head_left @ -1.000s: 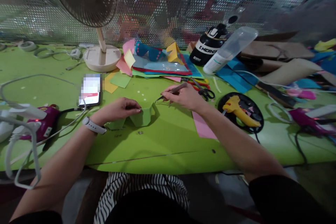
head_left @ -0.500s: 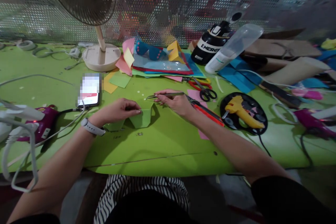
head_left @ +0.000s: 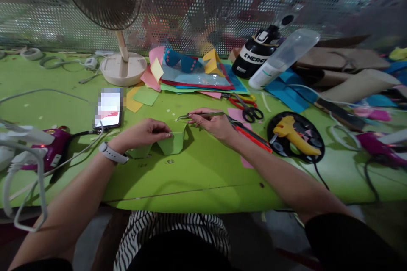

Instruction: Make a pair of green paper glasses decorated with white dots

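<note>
My left hand is closed, pinching the upper edge of a green pair of paper glasses that stands on the table. Part of the glasses is hidden behind that hand and wrist. In my right hand is a pair of curved-tip metal tweezers, gripped between thumb and fingers. The tweezer tips point left and hover just above the glasses' top edge; whether they pinch a small piece is too fine to tell. Small pale bits of paper lie on the table just beyond the tips.
A yellow glue gun rests on a black round tray at right, near black-handled scissors. A phone lies at left. Behind stand a fan, blue paper glasses and a black bottle. Cords run along both sides.
</note>
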`<action>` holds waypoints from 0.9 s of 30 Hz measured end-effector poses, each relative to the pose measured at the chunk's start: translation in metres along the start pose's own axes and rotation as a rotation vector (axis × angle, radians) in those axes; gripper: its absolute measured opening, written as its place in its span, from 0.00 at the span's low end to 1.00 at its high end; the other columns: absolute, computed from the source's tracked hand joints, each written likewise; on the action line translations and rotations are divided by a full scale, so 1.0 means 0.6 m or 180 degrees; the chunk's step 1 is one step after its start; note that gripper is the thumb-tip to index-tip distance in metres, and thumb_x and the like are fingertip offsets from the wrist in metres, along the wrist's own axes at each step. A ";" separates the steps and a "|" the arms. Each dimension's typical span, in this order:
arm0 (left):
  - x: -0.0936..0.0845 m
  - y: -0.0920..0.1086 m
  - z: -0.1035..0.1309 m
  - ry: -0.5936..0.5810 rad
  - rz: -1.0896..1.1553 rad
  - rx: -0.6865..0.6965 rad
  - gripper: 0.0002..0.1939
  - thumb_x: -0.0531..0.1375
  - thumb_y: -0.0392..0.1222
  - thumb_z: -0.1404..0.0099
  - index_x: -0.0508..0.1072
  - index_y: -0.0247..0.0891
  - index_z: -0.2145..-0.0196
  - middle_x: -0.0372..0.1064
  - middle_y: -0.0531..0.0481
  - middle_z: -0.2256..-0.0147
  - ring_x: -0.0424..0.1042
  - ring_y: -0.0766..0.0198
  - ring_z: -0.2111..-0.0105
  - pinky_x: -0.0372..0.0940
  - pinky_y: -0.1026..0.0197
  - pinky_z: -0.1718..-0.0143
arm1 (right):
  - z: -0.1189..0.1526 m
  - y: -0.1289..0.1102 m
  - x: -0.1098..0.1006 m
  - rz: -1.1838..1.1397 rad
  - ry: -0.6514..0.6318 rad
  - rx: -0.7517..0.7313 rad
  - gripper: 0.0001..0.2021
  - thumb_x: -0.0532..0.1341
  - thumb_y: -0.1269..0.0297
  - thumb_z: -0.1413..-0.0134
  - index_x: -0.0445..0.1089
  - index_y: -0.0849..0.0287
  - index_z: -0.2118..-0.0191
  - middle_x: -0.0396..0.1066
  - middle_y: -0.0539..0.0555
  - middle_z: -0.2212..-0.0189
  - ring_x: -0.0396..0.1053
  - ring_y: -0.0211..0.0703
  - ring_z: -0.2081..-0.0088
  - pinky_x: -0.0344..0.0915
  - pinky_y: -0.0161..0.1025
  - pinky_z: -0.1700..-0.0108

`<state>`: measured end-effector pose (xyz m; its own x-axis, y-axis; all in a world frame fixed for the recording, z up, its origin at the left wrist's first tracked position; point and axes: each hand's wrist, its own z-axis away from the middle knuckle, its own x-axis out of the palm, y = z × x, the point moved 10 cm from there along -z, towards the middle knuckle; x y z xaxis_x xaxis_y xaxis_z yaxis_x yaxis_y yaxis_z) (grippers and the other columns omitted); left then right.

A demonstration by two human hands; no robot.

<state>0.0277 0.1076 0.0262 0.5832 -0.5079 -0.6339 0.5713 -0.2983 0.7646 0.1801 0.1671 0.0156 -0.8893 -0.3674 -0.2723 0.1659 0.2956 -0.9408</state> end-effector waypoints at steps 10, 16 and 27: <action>0.000 -0.001 -0.001 0.0018 -0.0027 -0.0021 0.17 0.57 0.51 0.35 0.77 0.33 0.60 0.76 0.48 0.67 0.69 0.66 0.70 0.61 0.64 0.68 | 0.006 -0.013 0.005 0.0068 -0.0039 -0.0107 0.14 0.65 0.53 0.46 0.77 0.60 0.61 0.79 0.55 0.68 0.79 0.45 0.66 0.76 0.39 0.66; 0.001 -0.003 -0.001 0.0015 -0.0014 -0.0034 0.17 0.57 0.51 0.35 0.77 0.34 0.61 0.75 0.49 0.68 0.69 0.66 0.71 0.60 0.64 0.68 | 0.006 -0.015 0.004 0.0074 -0.0003 -0.0146 0.12 0.66 0.55 0.46 0.77 0.59 0.62 0.79 0.54 0.69 0.79 0.44 0.66 0.76 0.39 0.67; 0.002 -0.007 -0.002 -0.0002 0.0013 -0.0056 0.19 0.57 0.52 0.35 0.77 0.34 0.60 0.75 0.49 0.68 0.67 0.66 0.71 0.60 0.64 0.69 | 0.011 -0.018 0.004 0.0098 0.0145 -0.0255 0.12 0.65 0.55 0.46 0.77 0.59 0.63 0.80 0.54 0.69 0.79 0.44 0.66 0.78 0.41 0.65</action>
<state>0.0266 0.1090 0.0224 0.5852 -0.5097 -0.6307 0.5790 -0.2819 0.7651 0.1788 0.1571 0.0239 -0.9030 -0.3172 -0.2897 0.1606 0.3764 -0.9125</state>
